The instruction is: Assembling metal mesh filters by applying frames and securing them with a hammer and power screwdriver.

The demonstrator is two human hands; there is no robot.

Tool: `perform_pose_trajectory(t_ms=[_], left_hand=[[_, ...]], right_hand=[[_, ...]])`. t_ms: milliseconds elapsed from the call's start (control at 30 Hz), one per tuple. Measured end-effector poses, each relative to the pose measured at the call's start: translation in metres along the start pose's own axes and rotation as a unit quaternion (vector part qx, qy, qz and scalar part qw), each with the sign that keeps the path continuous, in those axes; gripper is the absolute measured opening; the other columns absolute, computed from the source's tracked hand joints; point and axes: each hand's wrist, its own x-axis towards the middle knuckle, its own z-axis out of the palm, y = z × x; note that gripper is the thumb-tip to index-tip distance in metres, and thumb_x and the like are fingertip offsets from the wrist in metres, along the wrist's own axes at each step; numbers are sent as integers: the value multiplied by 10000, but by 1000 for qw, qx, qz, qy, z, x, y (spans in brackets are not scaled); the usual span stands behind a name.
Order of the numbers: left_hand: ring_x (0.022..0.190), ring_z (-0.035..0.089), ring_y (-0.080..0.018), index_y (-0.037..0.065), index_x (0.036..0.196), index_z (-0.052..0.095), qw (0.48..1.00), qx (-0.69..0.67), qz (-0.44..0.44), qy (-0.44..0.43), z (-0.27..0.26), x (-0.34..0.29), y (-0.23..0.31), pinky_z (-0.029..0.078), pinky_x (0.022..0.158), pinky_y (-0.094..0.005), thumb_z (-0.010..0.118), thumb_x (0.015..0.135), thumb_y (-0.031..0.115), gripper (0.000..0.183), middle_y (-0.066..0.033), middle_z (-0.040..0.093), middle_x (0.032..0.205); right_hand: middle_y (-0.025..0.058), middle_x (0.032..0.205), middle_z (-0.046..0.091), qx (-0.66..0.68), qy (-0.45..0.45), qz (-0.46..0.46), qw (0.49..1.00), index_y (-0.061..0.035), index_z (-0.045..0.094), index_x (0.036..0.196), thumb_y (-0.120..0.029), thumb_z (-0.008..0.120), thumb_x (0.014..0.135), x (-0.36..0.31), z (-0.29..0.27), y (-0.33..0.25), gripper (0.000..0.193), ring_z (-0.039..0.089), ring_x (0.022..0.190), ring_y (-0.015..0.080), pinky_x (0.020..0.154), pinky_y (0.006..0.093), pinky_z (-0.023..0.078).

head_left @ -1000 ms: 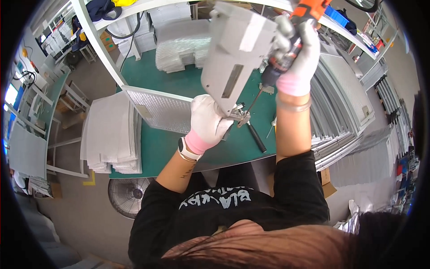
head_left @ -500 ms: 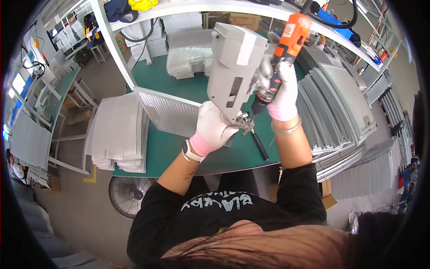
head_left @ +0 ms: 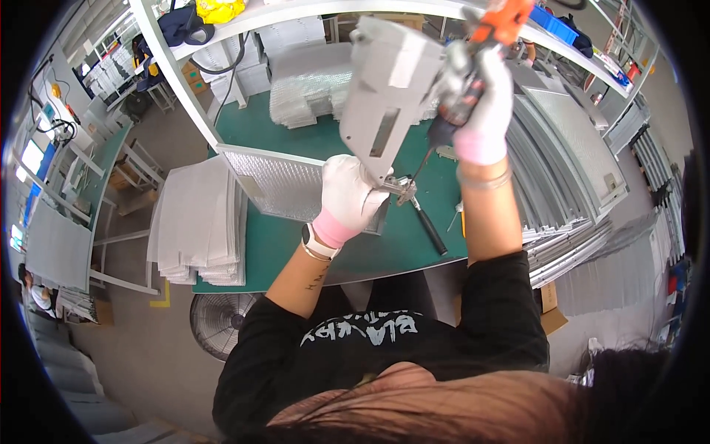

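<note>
A grey box-like housing [head_left: 390,89] with a slot in its face is held up over the green table [head_left: 288,255]. My left hand [head_left: 347,194], in a white glove with a pink cuff, is closed around its lower end. A small metal bracket [head_left: 404,189] sticks out there beside my fingers. My gloved right hand [head_left: 486,107] is wrapped round an orange and black power screwdriver [head_left: 503,21], blurred by motion. Its bit points down toward the bracket; whether it touches cannot be told. On the table below lies a tool with a black handle [head_left: 430,231].
A framed silvery mesh panel [head_left: 277,181] leans behind my left hand. Stacks of mesh sheets [head_left: 194,214] stand at left and at the back. Many framed filter panels [head_left: 562,159] lean at right. A white shelf frame [head_left: 177,70] rises at the back; a fan [head_left: 216,323] stands below.
My right hand and the power screwdriver have moved up and to the right, away from the bracket. The housing has shifted slightly upward, still in my left hand.
</note>
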Motion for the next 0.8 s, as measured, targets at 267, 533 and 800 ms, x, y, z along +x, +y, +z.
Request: perform_pose_trajectory(t_ms=[267, 533, 800], left_hand=[[831, 598, -343, 112, 954, 689, 999, -54, -2, 0, -3, 6, 5, 424, 732, -427, 633, 840, 410, 324, -75, 652, 858], [788, 597, -354, 92, 902, 687, 999, -18, 27, 34, -4, 2, 14, 431, 716, -442, 648, 783, 292, 236, -106, 642, 841], [755, 595, -335, 104, 901, 684, 997, -5, 56, 51, -2, 5, 12, 426, 708, -440, 640, 792, 286, 216, -83, 642, 799]], right_hand=[[37, 810, 556, 13, -57, -13, 998, -68, 449, 1302, -271, 562, 958, 14, -16, -2, 415, 532, 631, 111, 495, 248, 430], [7, 786, 516, -80, 1, 3, 997, -43, 486, 1221, -345, 553, 976, 3, 0, 2, 395, 491, 593, 69, 489, 208, 405], [32, 762, 557, -63, -26, 34, 997, -65, 432, 1322, -304, 610, 925, -17, 0, 13, 496, 531, 598, 104, 495, 233, 421]])
